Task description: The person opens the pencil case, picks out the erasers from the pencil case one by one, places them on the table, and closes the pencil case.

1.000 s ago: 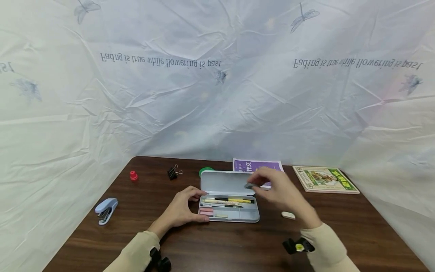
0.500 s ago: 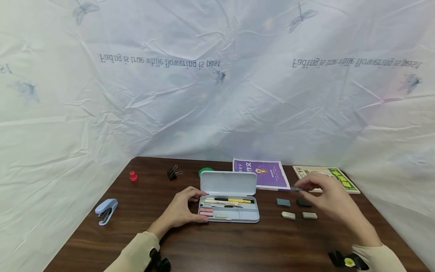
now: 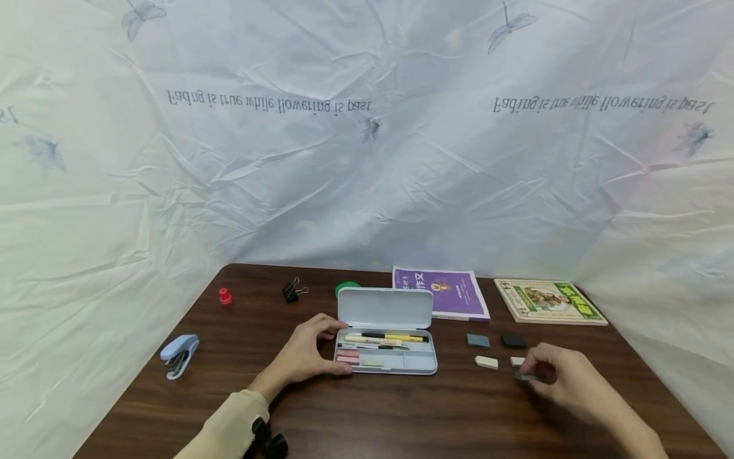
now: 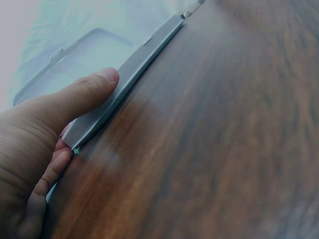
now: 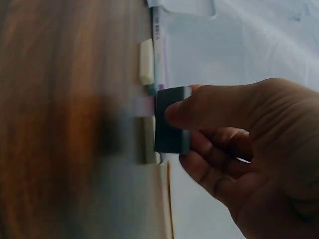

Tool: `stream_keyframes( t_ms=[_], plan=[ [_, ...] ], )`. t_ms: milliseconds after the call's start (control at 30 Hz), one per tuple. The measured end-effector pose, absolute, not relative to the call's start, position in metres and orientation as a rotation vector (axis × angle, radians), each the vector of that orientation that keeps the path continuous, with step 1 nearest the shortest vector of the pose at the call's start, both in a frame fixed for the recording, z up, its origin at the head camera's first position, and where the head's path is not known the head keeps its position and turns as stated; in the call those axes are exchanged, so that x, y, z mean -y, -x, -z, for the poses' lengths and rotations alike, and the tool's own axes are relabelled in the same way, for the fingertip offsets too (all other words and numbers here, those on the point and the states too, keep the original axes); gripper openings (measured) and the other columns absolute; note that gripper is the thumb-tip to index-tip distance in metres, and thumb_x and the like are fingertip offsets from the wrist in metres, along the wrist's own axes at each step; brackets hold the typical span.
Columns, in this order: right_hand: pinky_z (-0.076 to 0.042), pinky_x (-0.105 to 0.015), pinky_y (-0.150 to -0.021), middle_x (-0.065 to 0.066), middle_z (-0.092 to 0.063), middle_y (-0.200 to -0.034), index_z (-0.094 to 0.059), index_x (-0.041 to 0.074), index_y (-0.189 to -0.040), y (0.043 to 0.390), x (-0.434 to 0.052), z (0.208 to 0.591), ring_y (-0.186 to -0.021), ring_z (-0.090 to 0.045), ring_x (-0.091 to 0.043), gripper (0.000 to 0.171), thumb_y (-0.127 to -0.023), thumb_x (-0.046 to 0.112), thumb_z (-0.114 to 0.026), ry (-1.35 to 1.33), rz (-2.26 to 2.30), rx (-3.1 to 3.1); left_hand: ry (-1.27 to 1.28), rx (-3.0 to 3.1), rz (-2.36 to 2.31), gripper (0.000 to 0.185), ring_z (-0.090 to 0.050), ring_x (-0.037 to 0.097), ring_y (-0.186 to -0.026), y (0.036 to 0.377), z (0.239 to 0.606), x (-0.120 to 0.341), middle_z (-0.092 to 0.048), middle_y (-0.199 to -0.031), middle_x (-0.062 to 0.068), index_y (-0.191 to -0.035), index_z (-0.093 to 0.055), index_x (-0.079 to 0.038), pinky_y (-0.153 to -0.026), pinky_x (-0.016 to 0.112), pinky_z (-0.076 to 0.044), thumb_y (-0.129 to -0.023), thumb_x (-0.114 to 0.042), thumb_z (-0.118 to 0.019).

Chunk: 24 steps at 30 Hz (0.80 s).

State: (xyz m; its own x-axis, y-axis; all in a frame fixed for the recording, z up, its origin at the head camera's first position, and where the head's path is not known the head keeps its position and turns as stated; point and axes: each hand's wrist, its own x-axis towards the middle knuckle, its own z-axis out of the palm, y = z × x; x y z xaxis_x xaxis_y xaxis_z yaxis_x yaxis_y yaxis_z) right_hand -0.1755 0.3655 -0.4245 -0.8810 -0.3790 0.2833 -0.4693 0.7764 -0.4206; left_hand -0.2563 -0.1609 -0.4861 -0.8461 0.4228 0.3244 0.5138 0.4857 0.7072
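Brown tabletop (image 3: 401, 414), looks part-done: four erasers (image 3: 486, 363) out, right-hand grip (image 3: 563, 377) pinching a fifth eraser (image 5: 168, 141), pink erasers (image 3: 348, 361) still inside pencil case (image 3: 420, 362), left-hand grip (image 3: 305, 352) holding it.

Head view forward-down, wrist views (close)

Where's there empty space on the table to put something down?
There's a bare patch between the stapler, the black clip and the left hand. Another lies on the near side of the pencil case, between both hands. It's crowded right of the case: four little blocks sit near the right hand and its dark block, with two books behind.
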Motion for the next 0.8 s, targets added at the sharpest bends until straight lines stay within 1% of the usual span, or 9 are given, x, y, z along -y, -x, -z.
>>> stream_keyframes(
  t_ms=[133,233,433,567,667,800],
  plan=[
    [-0.052,-0.025,-0.064,0.015,-0.068,-0.094,-0.070,0.024,-0.095,0.176,-0.372,0.427,-0.078,-0.057,0.002,0.034,-0.085,0.000,-0.093,-0.648,-0.788,2.953,0.836,2.619,1.299,0.078,-0.067,0.017,-0.120,0.256,0.486,0.161,-0.069,-0.132,-0.004,-0.141,-0.074,-0.017,-0.106,0.037,-0.061,-0.077,-0.052,-0.103],
    [-0.051,-0.026,-0.064,0.012,-0.067,-0.097,-0.070,0.021,-0.098,0.177,-0.376,0.427,-0.078,-0.056,-0.001,0.030,-0.088,0.004,-0.093,-0.657,-0.842,3.032,0.842,2.617,1.303,0.078,-0.068,0.018,-0.121,0.256,0.485,0.161,-0.069,-0.133,-0.003,-0.141,-0.074,-0.017,-0.106,0.038,-0.061,-0.077,-0.052,-0.103],
    [-0.048,-0.026,-0.064,0.011,-0.065,-0.100,-0.072,0.024,-0.099,0.177,-0.379,0.427,-0.079,-0.055,-0.004,0.027,-0.090,0.009,-0.092,-0.699,-0.882,3.042,0.833,2.617,1.309,0.079,-0.067,0.016,-0.121,0.256,0.486,0.162,-0.068,-0.132,-0.005,-0.141,-0.075,-0.018,-0.106,0.037,-0.061,-0.076,-0.054,-0.103],
    [-0.048,-0.025,-0.064,0.011,-0.064,-0.100,-0.073,0.025,-0.099,0.177,-0.378,0.423,-0.079,-0.054,-0.003,0.026,-0.090,0.010,-0.093,-0.696,-0.865,3.060,0.818,2.625,1.318,0.079,-0.067,0.013,-0.120,0.257,0.486,0.162,-0.068,-0.132,-0.007,-0.140,-0.075,-0.020,-0.106,0.035,-0.061,-0.075,-0.054,-0.104],
    [-0.050,-0.026,-0.065,0.014,-0.066,-0.099,-0.074,0.026,-0.099,0.176,-0.375,0.419,-0.081,-0.055,-0.001,0.025,-0.090,0.014,-0.094,-0.697,-0.803,3.020,0.831,2.620,1.310,0.078,-0.067,0.016,-0.120,0.257,0.486,0.162,-0.068,-0.132,-0.005,-0.140,-0.075,-0.018,-0.106,0.036,-0.061,-0.076,-0.053,-0.104],
    [-0.057,-0.026,-0.069,0.014,-0.073,-0.102,-0.076,0.027,-0.102,0.177,-0.362,0.414,-0.086,-0.063,0.001,0.025,-0.091,0.015,-0.094,-0.670,-0.772,2.838,0.843,2.611,1.305,0.077,-0.067,0.018,-0.119,0.256,0.486,0.162,-0.068,-0.131,-0.002,-0.140,-0.074,-0.016,-0.105,0.037,-0.062,-0.078,-0.051,-0.103]
  ],
)
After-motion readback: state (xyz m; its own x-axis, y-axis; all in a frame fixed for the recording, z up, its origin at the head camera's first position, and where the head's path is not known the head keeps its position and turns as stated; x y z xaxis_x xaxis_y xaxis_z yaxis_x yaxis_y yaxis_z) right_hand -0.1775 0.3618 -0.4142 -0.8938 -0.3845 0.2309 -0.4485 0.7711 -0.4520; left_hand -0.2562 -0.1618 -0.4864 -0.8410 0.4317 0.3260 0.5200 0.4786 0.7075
